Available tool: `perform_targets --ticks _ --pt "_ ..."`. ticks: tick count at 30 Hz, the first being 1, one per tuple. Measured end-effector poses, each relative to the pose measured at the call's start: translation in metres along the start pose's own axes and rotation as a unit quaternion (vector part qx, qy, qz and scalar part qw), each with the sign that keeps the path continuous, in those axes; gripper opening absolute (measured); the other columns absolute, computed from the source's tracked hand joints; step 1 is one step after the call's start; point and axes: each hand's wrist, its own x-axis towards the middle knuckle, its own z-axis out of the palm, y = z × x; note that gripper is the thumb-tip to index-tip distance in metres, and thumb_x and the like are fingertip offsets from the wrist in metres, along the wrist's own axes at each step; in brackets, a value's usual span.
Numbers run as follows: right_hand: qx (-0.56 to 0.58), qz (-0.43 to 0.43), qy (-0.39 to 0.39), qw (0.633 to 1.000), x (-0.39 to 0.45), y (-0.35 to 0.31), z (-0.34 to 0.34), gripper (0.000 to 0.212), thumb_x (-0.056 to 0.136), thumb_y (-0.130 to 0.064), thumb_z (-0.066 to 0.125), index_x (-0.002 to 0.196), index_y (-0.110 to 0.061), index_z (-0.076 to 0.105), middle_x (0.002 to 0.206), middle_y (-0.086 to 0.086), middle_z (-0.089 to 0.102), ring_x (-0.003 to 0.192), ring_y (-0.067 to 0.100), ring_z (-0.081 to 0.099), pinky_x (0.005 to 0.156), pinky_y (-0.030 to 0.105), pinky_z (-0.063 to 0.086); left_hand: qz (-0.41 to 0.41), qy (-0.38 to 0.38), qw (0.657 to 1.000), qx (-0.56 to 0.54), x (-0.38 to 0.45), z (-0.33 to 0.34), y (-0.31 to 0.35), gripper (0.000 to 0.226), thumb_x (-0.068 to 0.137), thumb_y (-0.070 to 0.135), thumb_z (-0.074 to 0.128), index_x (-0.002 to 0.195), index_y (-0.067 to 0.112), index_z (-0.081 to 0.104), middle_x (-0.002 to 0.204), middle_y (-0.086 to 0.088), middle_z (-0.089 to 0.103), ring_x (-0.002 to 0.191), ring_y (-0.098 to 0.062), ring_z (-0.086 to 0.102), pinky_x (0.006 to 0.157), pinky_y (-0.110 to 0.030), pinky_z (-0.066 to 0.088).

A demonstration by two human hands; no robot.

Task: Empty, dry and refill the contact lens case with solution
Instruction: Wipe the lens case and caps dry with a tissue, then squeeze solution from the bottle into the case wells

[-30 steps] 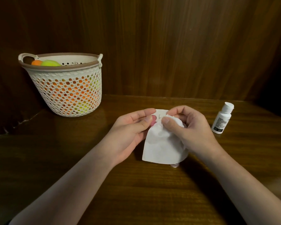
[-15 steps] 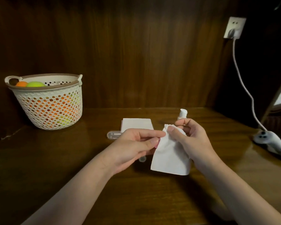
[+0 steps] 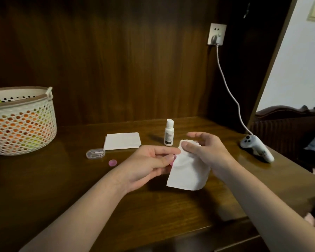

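My left hand (image 3: 149, 164) pinches the pink contact lens case (image 3: 173, 160), of which only a sliver shows between the fingers. My right hand (image 3: 205, 151) grips a white tissue (image 3: 187, 173) and presses its bunched top against the case; the rest of the tissue hangs down. A loose pink cap (image 3: 112, 162) lies on the table to the left of my hands. The white solution bottle (image 3: 169, 132) stands upright just behind my hands, its cap on.
A stack of white tissues (image 3: 123, 140) and a small clear box (image 3: 95, 153) lie at the centre left of the wooden table (image 3: 62, 179). A perforated basket (image 3: 22, 124) of coloured balls stands far left. A white controller (image 3: 255, 147) and a cable lie at the right.
The view has swung up and to the right, so the basket sits further left and the wall socket shows. My hands stay together, still working the tissue on the case.
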Motion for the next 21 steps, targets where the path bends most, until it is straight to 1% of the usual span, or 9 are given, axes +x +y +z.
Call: perform_targets --ticks 2,5,7,9,13,14,16,19,21 --pt "-0.050 -0.018 0.046 0.998 0.009 0.005 -0.003 0.027 0.093 -0.029 0.086 0.115 -0.027 0.070 0.112 -0.001 0.074 0.100 0.023 0.075 0.084 0.040 0.066 -0.011 0.012 1.000 0.002 0.006 0.002 -0.004 0.032 0.098 0.000 0.070 0.126 0.015 0.078 0.123 -0.006 0.080 0.116 -0.020 0.077 0.097 -0.035 0.063" --pt "-0.170 -0.035 0.083 0.981 0.026 0.013 -0.010 0.014 0.096 -0.029 0.081 0.105 -0.023 0.073 0.108 0.000 0.074 0.102 0.024 0.072 0.083 0.036 0.063 -0.008 0.060 0.998 -0.026 0.014 -0.003 -0.007 0.030 0.098 0.000 0.070 0.116 0.019 0.083 0.118 -0.004 0.082 0.111 -0.018 0.079 0.093 -0.034 0.064" --pt "-0.241 -0.034 0.082 0.966 0.037 0.021 -0.011 0.019 0.099 -0.032 0.078 0.114 -0.021 0.073 0.117 0.000 0.073 0.109 0.024 0.070 0.085 0.035 0.063 0.000 0.083 0.994 -0.069 0.017 -0.010 -0.008 0.029 0.098 -0.003 0.068 0.107 0.018 0.086 0.115 -0.007 0.082 0.108 -0.018 0.079 0.088 -0.032 0.064" --pt "-0.295 -0.031 0.081 0.951 0.045 0.028 -0.009 0.030 0.101 -0.032 0.076 0.127 -0.021 0.069 0.126 0.002 0.072 0.111 0.024 0.070 0.084 0.035 0.063 0.009 0.095 0.991 -0.090 0.018 -0.019 -0.009 0.029 0.099 -0.004 0.067 0.102 0.016 0.087 0.115 -0.010 0.082 0.108 -0.019 0.080 0.087 -0.030 0.064" --pt "-0.367 -0.043 0.100 0.924 0.058 0.040 -0.002 0.034 0.104 -0.034 0.071 0.135 -0.021 0.065 0.129 0.002 0.074 0.110 0.023 0.071 0.083 0.036 0.062 0.017 0.104 0.989 -0.106 0.015 -0.037 -0.011 0.026 0.099 -0.003 0.066 0.106 0.013 0.086 0.117 -0.012 0.081 0.110 -0.021 0.079 0.089 -0.031 0.064" --pt "-0.380 -0.046 0.107 0.918 0.061 0.042 0.000 0.034 0.104 -0.035 0.070 0.135 -0.022 0.065 0.129 0.002 0.074 0.112 0.024 0.071 0.085 0.037 0.061 0.020 0.104 0.988 -0.108 0.014 -0.041 -0.011 0.026 0.098 -0.002 0.067 0.106 0.013 0.086 0.117 -0.012 0.081 0.111 -0.021 0.079 0.089 -0.030 0.064" --pt "-0.424 -0.046 0.113 0.897 0.067 0.046 0.002 0.035 0.105 -0.038 0.069 0.136 -0.023 0.064 0.130 0.003 0.074 0.122 0.027 0.066 0.099 0.043 0.055 0.026 0.107 0.988 -0.107 0.012 -0.048 -0.012 0.025 0.098 -0.002 0.068 0.106 0.013 0.086 0.117 -0.010 0.081 0.112 -0.020 0.078 0.089 -0.029 0.064" --pt "-0.513 -0.018 0.110 0.851 0.074 0.048 0.006 0.042 0.105 -0.048 0.064 0.142 -0.028 0.060 0.141 0.004 0.069 0.141 0.035 0.049 0.115 0.049 0.040 0.039 0.124 0.988 -0.083 0.012 -0.055 -0.013 0.023 0.099 0.001 0.069 0.114 0.012 0.083 0.116 -0.006 0.082 0.112 -0.017 0.078 0.095 -0.031 0.063" --pt "-0.529 -0.017 0.116 0.840 0.078 0.044 0.014 0.053 0.102 -0.050 0.067 0.147 -0.026 0.056 0.150 0.006 0.062 0.147 0.039 0.042 0.121 0.052 0.033 0.058 0.150 0.986 -0.032 0.012 -0.060 -0.014 0.021 0.099 0.006 0.071 0.115 0.016 0.081 0.114 -0.003 0.083 0.109 -0.014 0.079 0.095 -0.030 0.063"
